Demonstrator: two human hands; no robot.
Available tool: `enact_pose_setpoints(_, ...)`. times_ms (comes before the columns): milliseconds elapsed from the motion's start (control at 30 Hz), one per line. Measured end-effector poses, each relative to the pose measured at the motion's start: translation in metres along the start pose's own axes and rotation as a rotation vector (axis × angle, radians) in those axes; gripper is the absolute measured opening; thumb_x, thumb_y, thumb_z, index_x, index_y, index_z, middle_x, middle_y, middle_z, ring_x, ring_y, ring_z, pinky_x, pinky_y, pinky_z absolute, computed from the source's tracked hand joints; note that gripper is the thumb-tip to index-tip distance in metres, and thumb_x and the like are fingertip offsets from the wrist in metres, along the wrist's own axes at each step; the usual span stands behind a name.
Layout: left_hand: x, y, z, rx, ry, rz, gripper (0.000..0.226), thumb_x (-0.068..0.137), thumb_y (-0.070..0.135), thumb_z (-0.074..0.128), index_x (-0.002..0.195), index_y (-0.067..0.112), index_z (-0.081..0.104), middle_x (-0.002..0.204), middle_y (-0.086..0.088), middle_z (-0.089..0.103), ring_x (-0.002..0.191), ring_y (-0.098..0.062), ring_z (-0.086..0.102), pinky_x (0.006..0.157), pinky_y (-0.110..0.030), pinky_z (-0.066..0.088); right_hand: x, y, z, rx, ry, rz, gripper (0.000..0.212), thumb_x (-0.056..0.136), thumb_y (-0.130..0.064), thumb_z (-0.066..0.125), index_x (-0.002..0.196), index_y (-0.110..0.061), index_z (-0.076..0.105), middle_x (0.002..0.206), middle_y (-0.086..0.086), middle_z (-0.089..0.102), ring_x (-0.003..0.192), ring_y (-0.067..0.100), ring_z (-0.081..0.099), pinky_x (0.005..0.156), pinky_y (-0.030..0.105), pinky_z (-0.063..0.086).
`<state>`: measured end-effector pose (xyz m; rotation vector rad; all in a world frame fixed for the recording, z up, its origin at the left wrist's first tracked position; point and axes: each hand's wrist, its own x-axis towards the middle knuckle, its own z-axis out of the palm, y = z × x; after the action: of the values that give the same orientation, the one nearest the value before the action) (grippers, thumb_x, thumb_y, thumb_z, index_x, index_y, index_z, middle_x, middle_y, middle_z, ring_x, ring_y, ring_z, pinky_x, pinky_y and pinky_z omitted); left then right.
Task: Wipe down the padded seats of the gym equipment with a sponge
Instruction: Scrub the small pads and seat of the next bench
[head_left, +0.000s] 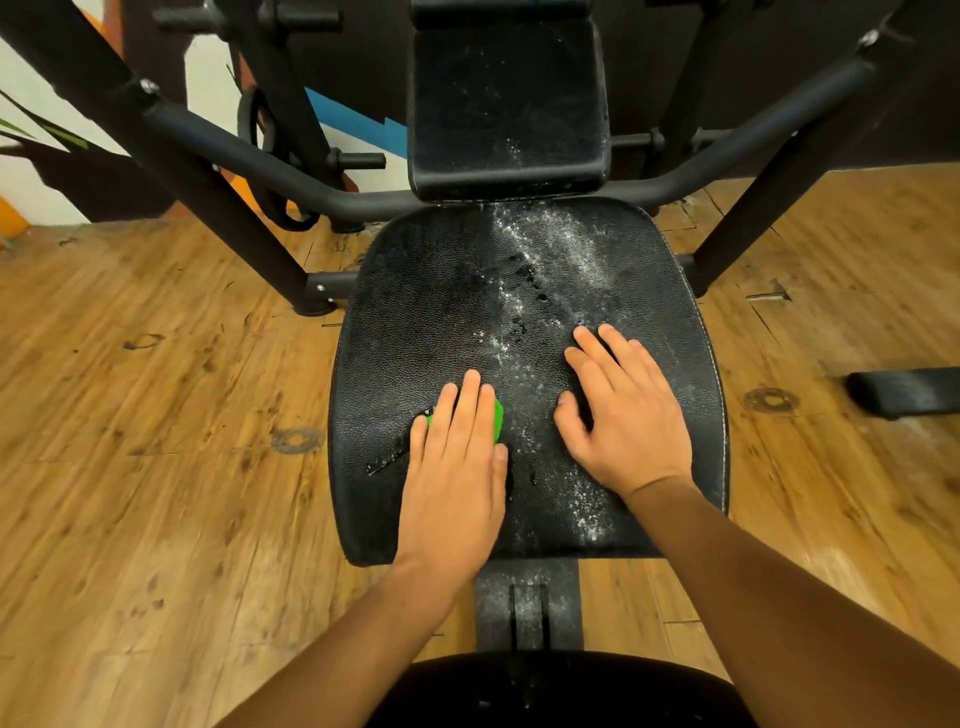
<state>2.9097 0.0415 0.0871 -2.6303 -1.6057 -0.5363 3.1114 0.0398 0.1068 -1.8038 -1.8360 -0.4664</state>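
Head view, sole entry.

Padded seat (415, 312): black, grained, white-stitched rim. Centre of view, wide end far, narrow end near. Dark and wet-looking on left half. Beads of water (384, 460) in a short slanted line just left of the sponge.

Sponge (499, 420): green, on near-left part of seat, almost wholly covered. Only a strip right of the fingers and a sliver at left visible. Long axis not to be told from so little.

Left hand (452, 467): laid flat on sponge, fingers (470, 400) straight and together, pointing far. Pressing down, not curled round it. Thumb alongside at right.

Right hand (628, 415): flat on bare seat, just right of sponge and apart from it. Fingers (597, 353) straight, slightly spread, grasping nothing. Judged a brace.

White residue (561, 244): powdery band slanting from far centre to near right, passing beside and under right hand.

Backrest pad (504, 104): upright beyond seat, speckled likewise, seemingly unwiped.

Key relation: unwiped band right and far of sponge. Left hand nearer, already on sponge. Likely stroke rightward and away, across the band, with right hand needing to lift clear.

Also present: black frame (234, 156), wooden floor (156, 415), another dark pad (545, 691) at near edge.
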Motion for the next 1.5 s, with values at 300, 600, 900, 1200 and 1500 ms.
enact_pose_setpoints(300, 0.039, 0.005, -0.003, 0.007, 0.043, -0.045, 0.060, 0.104, 0.033, 0.018, 0.161, 0.013, 0.020, 0.170, -0.004, 0.010, 0.156, -0.022, 0.006, 0.125, -0.046, 0.013, 0.000, 0.000, -0.001, 0.001, -0.022, 0.000, 0.048, 0.097, -0.032, 0.049, 0.135, -0.005, 0.061, 0.150, 0.011, 0.053, 0.146, 0.030, 0.040, 0.122, 0.048, 0.028)
enact_pose_setpoints(600, 0.154, 0.003, -0.015, -0.037, 0.071, -0.032, 0.056, 0.107, 0.030, 0.027, 0.160, 0.011, 0.022, 0.169, -0.007, 0.014, 0.156, -0.025, 0.010, 0.124, -0.048, 0.016, 0.000, 0.001, 0.000, -0.006, -0.025, -0.006, 0.048, 0.096, -0.032, 0.048, 0.135, -0.006, 0.062, 0.149, 0.011, 0.054, 0.145, 0.030, 0.040, 0.122, 0.048, 0.030)
enact_pose_setpoints(900, 0.219, 0.008, -0.022, -0.047, 0.091, -0.039, 0.056, 0.108, 0.029, 0.031, 0.160, 0.012, 0.021, 0.169, -0.005, 0.013, 0.156, -0.024, 0.007, 0.125, -0.049, 0.013, 0.000, 0.004, 0.003, -0.009, -0.027, -0.005, 0.049, 0.095, -0.035, 0.048, 0.134, -0.008, 0.063, 0.149, 0.009, 0.055, 0.146, 0.029, 0.040, 0.122, 0.047, 0.029)
enact_pose_setpoints(1200, 0.128, 0.013, -0.011, -0.067, 0.100, -0.083, 0.054, 0.107, 0.029, 0.031, 0.159, 0.012, 0.027, 0.168, -0.006, 0.016, 0.155, -0.024, 0.013, 0.124, -0.048, 0.018, 0.001, 0.001, 0.000, -0.006, -0.037, 0.002, 0.049, 0.095, -0.034, 0.048, 0.133, -0.008, 0.064, 0.148, 0.009, 0.055, 0.146, 0.028, 0.041, 0.122, 0.046, 0.029)
enact_pose_setpoints(1500, 0.157, 0.008, -0.014, -0.042, 0.089, -0.053, 0.056, 0.107, 0.029, 0.032, 0.159, 0.011, 0.024, 0.168, -0.006, 0.016, 0.155, -0.025, 0.012, 0.124, -0.048, 0.018, 0.001, 0.003, 0.002, -0.013, -0.042, 0.000, 0.049, 0.096, -0.035, 0.047, 0.134, -0.007, 0.064, 0.149, 0.009, 0.055, 0.146, 0.028, 0.040, 0.122, 0.047, 0.029)
